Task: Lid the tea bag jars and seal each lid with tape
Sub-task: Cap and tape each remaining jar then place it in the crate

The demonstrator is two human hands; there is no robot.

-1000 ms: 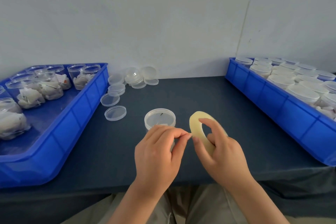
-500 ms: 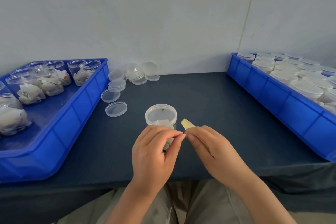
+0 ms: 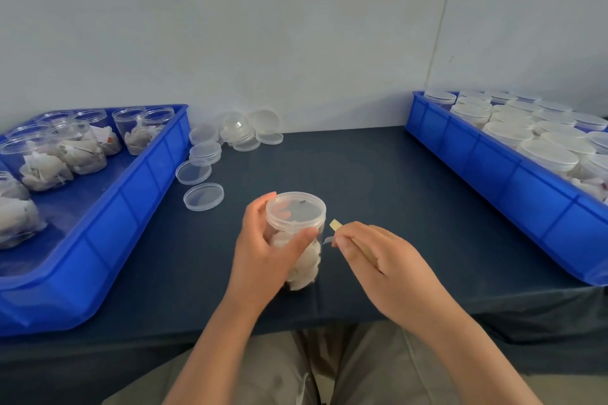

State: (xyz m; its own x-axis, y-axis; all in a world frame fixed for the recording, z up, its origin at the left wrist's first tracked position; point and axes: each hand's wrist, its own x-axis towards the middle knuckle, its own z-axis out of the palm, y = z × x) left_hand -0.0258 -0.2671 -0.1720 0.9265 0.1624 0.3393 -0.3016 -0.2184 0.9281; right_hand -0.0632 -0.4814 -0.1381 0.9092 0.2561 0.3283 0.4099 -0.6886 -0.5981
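Observation:
A clear tea bag jar (image 3: 304, 250) with a clear lid (image 3: 295, 210) on it is tilted toward me near the table's front middle. My left hand (image 3: 263, 255) grips it, thumb across the front just under the lid rim, fingers behind. Right of the jar, my right hand (image 3: 383, 265) holds a yellowish tape roll (image 3: 335, 224), mostly hidden inside the hand. A short clear strip of tape (image 3: 327, 240) runs from the roll toward the jar's side.
A blue tray (image 3: 131, 194) at the left holds several open jars of tea bags. A blue tray (image 3: 513, 174) at the right holds several lidded jars. Loose clear lids (image 3: 204, 196) lie by the left tray and near the wall. The dark table ends just below my hands.
My left hand has left the tape end and now grips the jar, tilting it toward me. My right hand has turned the roll edge-on and stays beside the jar.

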